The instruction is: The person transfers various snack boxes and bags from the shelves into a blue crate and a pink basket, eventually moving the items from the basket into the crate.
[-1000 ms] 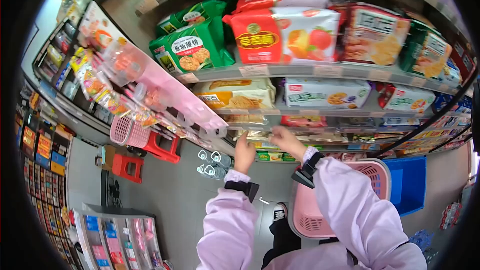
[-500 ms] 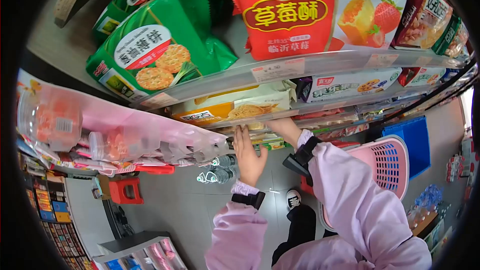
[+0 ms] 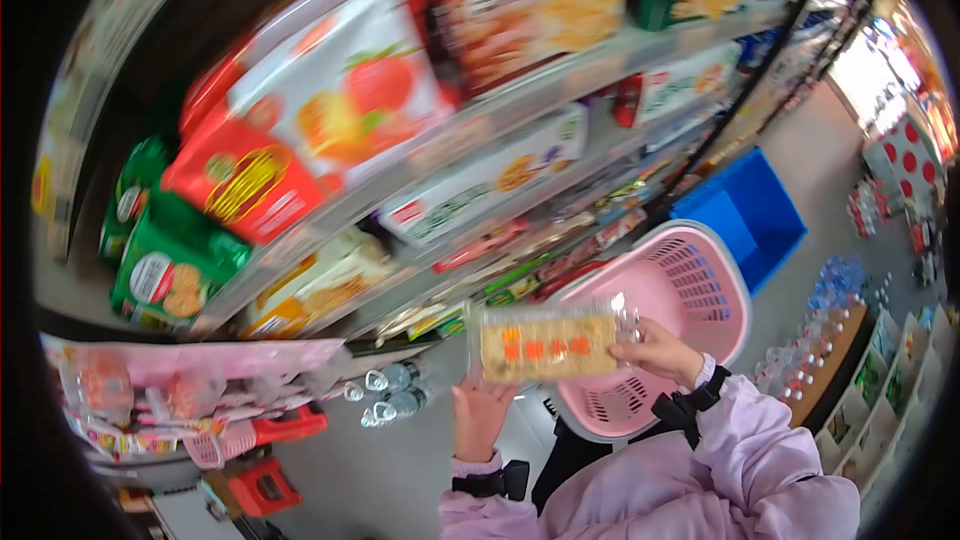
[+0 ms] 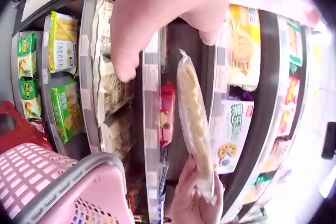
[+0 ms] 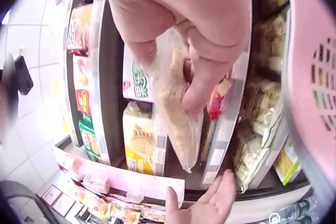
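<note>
A clear-wrapped pack of pale biscuits with orange lettering (image 3: 548, 348) is pinched at its right end by my right hand (image 3: 660, 351). In the right wrist view, thumb and fingers of the right hand (image 5: 184, 29) grip the wrapper of the pack (image 5: 176, 113). My left hand (image 3: 480, 418) is near the pack's lower left corner, its fingers spread; whether it touches the wrapper cannot be told. The left wrist view has the left hand (image 4: 168, 14) with thumb and fingers apart and nothing between them, and the pack (image 4: 194, 108) edge-on.
Shelves with a red strawberry pack (image 3: 250, 175), a green cracker pack (image 3: 170, 270) and a white biscuit box (image 3: 490, 175) rise in front. A pink basket (image 3: 715, 285) stands below the pack, beside a blue bin (image 3: 770, 230). Water bottles (image 3: 400, 402) stand on the floor.
My right hand has come out from the lower shelf with the biscuit pack, moving right. My left hand has moved down from the shelf. The view has turned to the right.
</note>
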